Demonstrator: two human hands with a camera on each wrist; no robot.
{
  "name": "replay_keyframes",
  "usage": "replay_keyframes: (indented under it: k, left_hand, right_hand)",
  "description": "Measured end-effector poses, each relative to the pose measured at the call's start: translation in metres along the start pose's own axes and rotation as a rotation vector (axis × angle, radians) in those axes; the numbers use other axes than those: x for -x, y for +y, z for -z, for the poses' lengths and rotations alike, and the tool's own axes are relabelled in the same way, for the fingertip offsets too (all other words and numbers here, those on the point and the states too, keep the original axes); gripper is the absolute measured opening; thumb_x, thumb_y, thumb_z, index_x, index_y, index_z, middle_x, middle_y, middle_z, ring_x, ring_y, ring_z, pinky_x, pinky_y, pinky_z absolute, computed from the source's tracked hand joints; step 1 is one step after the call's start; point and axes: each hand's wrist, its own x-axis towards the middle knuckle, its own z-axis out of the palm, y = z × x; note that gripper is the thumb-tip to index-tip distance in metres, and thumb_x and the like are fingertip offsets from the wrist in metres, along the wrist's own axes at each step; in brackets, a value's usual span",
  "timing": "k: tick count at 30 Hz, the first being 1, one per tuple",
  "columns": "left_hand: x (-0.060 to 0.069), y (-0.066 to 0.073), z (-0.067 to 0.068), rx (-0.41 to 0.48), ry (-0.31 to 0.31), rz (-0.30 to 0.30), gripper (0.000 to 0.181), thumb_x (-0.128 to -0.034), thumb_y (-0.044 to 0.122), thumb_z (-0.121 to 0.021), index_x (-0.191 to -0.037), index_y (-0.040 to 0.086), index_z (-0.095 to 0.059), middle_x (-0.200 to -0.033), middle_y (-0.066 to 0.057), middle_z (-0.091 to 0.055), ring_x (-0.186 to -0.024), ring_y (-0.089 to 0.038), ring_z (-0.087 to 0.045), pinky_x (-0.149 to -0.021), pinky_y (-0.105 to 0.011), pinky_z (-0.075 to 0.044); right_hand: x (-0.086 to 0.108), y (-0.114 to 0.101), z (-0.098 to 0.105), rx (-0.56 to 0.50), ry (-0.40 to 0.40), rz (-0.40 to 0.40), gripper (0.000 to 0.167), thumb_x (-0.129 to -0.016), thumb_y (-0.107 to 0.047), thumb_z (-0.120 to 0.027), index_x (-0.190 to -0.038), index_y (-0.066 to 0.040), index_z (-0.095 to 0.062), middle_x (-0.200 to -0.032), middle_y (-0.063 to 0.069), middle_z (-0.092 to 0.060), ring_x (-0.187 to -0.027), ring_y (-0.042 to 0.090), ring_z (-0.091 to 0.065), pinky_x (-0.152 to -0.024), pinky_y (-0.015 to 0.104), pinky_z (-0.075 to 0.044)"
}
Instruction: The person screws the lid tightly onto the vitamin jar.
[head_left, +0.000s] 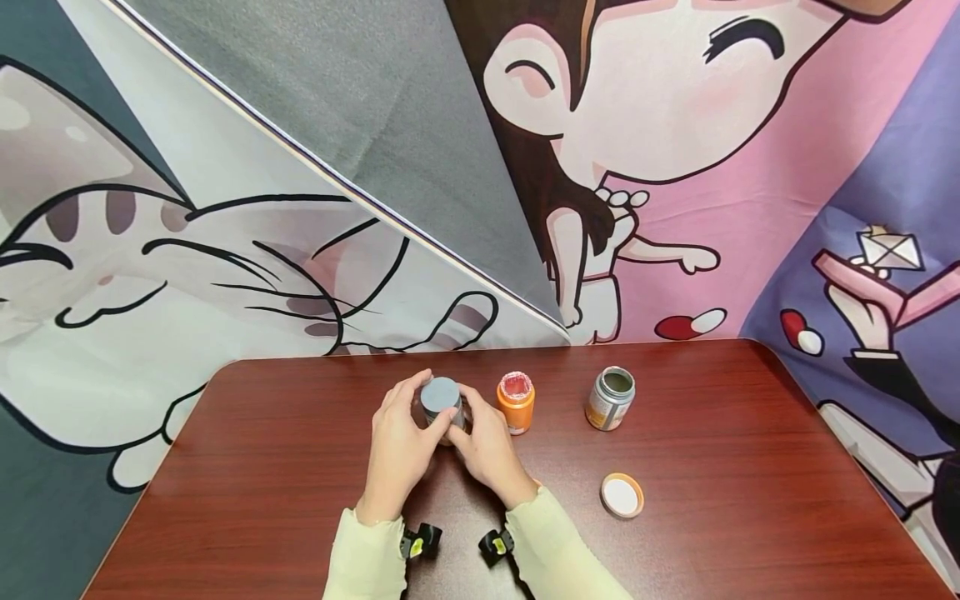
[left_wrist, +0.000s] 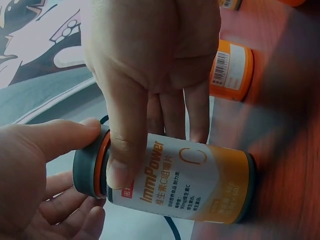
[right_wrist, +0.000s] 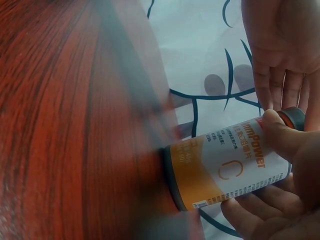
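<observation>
A vitamin C bottle (left_wrist: pixel 185 180) with a grey lid (head_left: pixel 441 395) stands upright between both hands at the table's back. My left hand (head_left: pixel 401 437) grips the lid, thumb on one side and fingers round the other. Lower on the bottle, my right hand (head_left: pixel 487 442) holds the body, with its thumb (right_wrist: pixel 280 127) across the label near the shoulder. In the left wrist view an orange band (left_wrist: pixel 103 162) shows between lid and body. The lid is on the bottle's neck; whether it is loose I cannot tell.
Right of the hands stands an orange jar (head_left: pixel 516 410) without a lid. Farther right is a grey-and-orange jar (head_left: pixel 611 400), also uncapped. A lid with an orange rim (head_left: pixel 622 496) lies white inside up on the brown table (head_left: pixel 720 500). A printed cloth backdrop (head_left: pixel 420 108) rises behind.
</observation>
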Motion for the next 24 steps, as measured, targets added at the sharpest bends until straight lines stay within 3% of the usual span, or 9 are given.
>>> replay_keyframes:
  k: [7, 15, 24]
  left_hand:
    - [0.0011, -0.0008, -0.0038, 0.012, 0.055, -0.008, 0.068, -0.0766, 0.027, -0.089, -0.135, 0.006, -0.061, -0.136, -0.011, -0.058, -0.126, -0.031, -0.052, -0.101, -0.049, -0.043]
    - [0.0028, 0.0024, -0.0089, 0.021, 0.095, 0.041, 0.069, -0.0759, 0.025, -0.089, -0.135, 0.005, -0.061, -0.124, -0.011, -0.062, -0.100, -0.025, -0.062, -0.087, -0.041, -0.051]
    - [0.0024, 0.0021, -0.0087, -0.004, 0.082, 0.038, 0.061, -0.0781, 0.021, -0.088, -0.132, 0.004, -0.063, -0.121, -0.012, -0.065, -0.104, -0.028, -0.062, -0.089, -0.045, -0.050]
  right_hand:
    - [0.0001, 0.0014, -0.0010, 0.005, 0.016, 0.003, 0.046, -0.091, -0.012, -0.070, -0.135, -0.006, -0.058, -0.122, 0.011, -0.069, -0.110, 0.025, -0.066, -0.092, 0.044, -0.052]
    - [0.0005, 0.0013, -0.0005, -0.003, 0.014, 0.007, 0.046, -0.090, -0.011, -0.069, -0.135, -0.007, -0.059, -0.122, 0.010, -0.070, -0.110, 0.024, -0.066, -0.092, 0.043, -0.053]
    - [0.0005, -0.0013, 0.0007, -0.014, -0.018, -0.034, 0.049, -0.092, -0.013, -0.071, -0.138, -0.007, -0.056, -0.127, 0.010, -0.068, -0.117, 0.025, -0.063, -0.097, 0.044, -0.051]
